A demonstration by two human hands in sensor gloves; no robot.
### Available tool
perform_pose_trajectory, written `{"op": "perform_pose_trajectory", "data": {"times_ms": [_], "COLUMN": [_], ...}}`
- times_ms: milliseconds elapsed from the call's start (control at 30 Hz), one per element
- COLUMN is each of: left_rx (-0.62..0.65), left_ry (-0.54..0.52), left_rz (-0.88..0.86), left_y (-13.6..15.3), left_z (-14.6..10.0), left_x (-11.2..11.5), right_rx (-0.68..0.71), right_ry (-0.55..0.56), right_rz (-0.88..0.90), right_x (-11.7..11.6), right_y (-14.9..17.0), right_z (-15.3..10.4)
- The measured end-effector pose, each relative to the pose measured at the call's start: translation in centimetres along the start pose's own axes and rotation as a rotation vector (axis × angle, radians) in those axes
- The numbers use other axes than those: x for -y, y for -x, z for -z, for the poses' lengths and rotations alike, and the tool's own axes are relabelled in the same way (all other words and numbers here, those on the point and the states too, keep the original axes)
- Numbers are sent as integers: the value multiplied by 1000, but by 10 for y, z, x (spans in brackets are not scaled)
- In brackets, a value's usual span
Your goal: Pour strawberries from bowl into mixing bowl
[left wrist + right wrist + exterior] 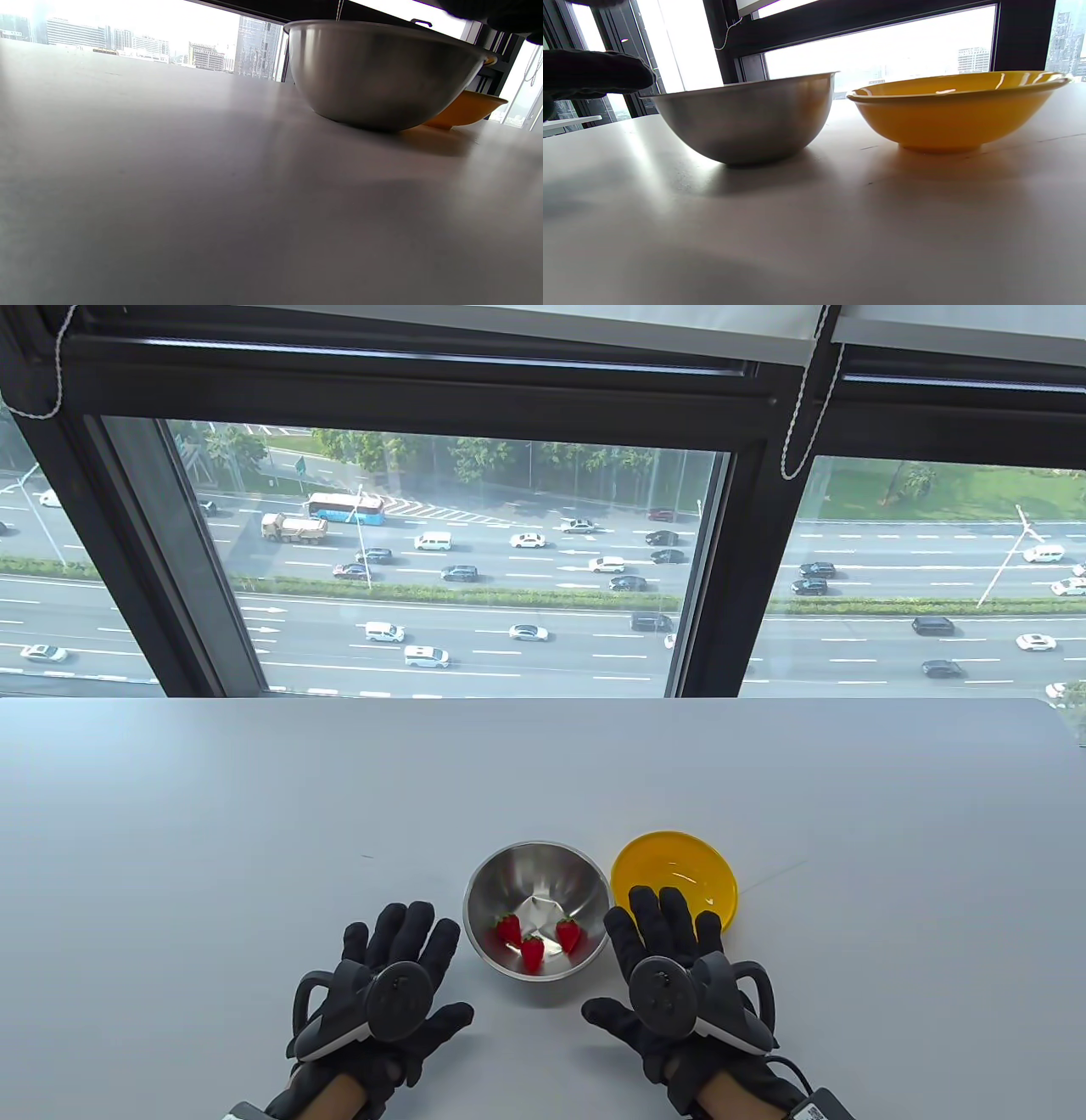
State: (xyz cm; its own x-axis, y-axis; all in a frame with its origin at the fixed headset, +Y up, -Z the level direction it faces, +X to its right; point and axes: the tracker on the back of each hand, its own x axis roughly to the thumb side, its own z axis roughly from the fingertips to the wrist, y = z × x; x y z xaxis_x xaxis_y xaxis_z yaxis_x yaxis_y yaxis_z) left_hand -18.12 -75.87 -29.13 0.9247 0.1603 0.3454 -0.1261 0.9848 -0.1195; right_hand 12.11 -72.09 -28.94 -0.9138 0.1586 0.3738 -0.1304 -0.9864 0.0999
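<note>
A steel mixing bowl [543,878] stands on the white table [254,814] with three red strawberries [533,952] inside. It also shows in the left wrist view [382,72] and the right wrist view [746,118]. A yellow bowl [679,869] stands just right of it, with no fruit visible inside; it shows in the right wrist view [954,112] and partly in the left wrist view [466,110]. My left hand [399,976] lies flat and open on the table left of the steel bowl. My right hand [670,950] is open, fingers spread, over the near rim of the yellow bowl, holding nothing.
A large window with dark frames [721,585] stands behind the table's far edge [543,700]. Bare tabletop stretches left and behind the bowls.
</note>
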Motion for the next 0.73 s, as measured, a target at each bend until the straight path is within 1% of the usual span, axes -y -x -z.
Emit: {"op": "perform_pose_trajectory", "data": {"times_ms": [733], "left_rx": [-10], "left_ry": [14], "left_rz": [-9], "left_y": [4], "left_z": [0], "left_x": [0], "right_rx": [2], "right_ry": [-43], "right_rz": [22], "right_x": [-3], "right_y": [-2], "right_z": [2]}}
